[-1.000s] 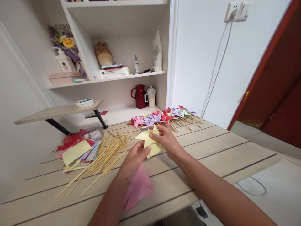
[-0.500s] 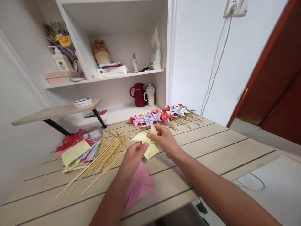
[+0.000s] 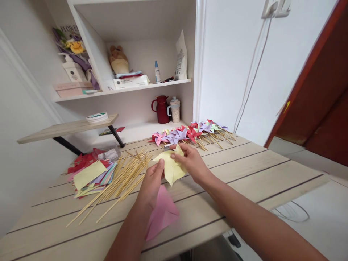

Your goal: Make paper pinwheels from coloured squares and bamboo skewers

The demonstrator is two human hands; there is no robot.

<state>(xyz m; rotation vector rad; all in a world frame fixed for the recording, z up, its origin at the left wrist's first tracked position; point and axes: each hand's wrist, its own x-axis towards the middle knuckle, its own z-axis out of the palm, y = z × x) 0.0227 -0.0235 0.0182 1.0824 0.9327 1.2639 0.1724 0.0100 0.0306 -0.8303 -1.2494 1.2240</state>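
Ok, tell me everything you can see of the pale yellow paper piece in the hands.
The pale yellow paper piece is thin, matte and partly folded, with pointed flaps, one sticking up at the top. It is held above the light wooden table, slightly tilted. The left hand pinches its left edge; the right hand grips its upper right. A pink paper piece lies on the table below it.

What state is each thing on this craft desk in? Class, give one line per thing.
Yellow paper: partly folded, held above the desk by both hands.
Left hand: pinching the yellow paper's left edge.
Right hand: gripping its top right.
Pink paper: folded, lying on the desk.
Sticks: loose, scattered in a heap.
Paper stack: flat, unfolded sheets.
Pinwheels: finished, on sticks, lying in a row.
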